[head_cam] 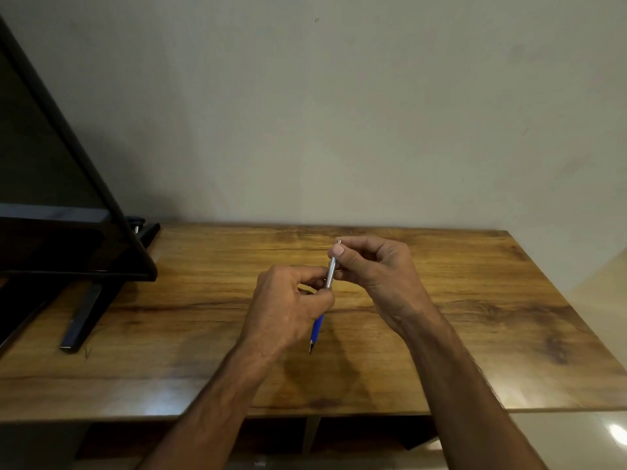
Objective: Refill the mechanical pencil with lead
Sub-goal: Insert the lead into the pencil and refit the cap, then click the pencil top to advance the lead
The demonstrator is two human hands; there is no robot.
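A person holds a mechanical pencil [329, 279] in both hands above the middle of a wooden table [475, 317], the pencil clear of the tabletop. The pencil stands nearly upright in the view, leaning slightly so that its silver metal upper barrel points toward 12 o'clock and its blue grip section and dark pointed tip point toward 6 o'clock. The left hand [288, 307] is wrapped around the pencil's middle, fingers curled closed on the barrel where the silver part meets the blue, with the blue grip and tip coming out below the hand. The right hand [376, 266] sits at about 2 o'clock from the left hand and pinches the pencil's top end between thumb and forefinger, the small silver cap end just showing above the fingertips; the other fingers are curled in loosely. Whether the cap is on or lifted off cannot be told. At 9 o'clock from the hands, well apart, a dark flat screen [51, 198] stands on the table's left end on a black stand leg [84, 317]. A plain pale wall [339, 113] rises behind the table's far edge.
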